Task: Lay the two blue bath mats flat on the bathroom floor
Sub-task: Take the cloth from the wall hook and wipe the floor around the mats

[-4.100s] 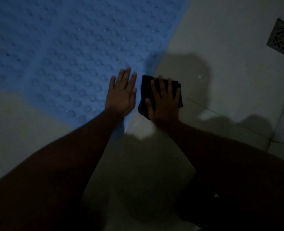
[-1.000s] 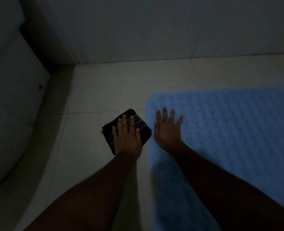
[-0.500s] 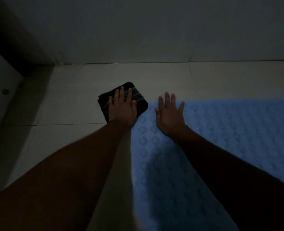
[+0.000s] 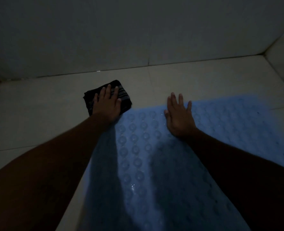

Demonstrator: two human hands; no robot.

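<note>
Blue bubble-textured rubber bath mat (image 4: 229, 130) is lying flat on the pale tiled floor (image 4: 38, 117), the right hand (image 4: 179, 119) pressing its far edge, grip released. The left hand (image 4: 106, 105), grip also released, is pressing a dark folded cloth (image 4: 126, 104) beside its corner.

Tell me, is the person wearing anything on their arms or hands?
No. The left arm and right arm are bare, with no sleeves in the picture. The left hand and right hand have no gloves. I see no watch, ring or bracelet, though the light is dim.
</note>
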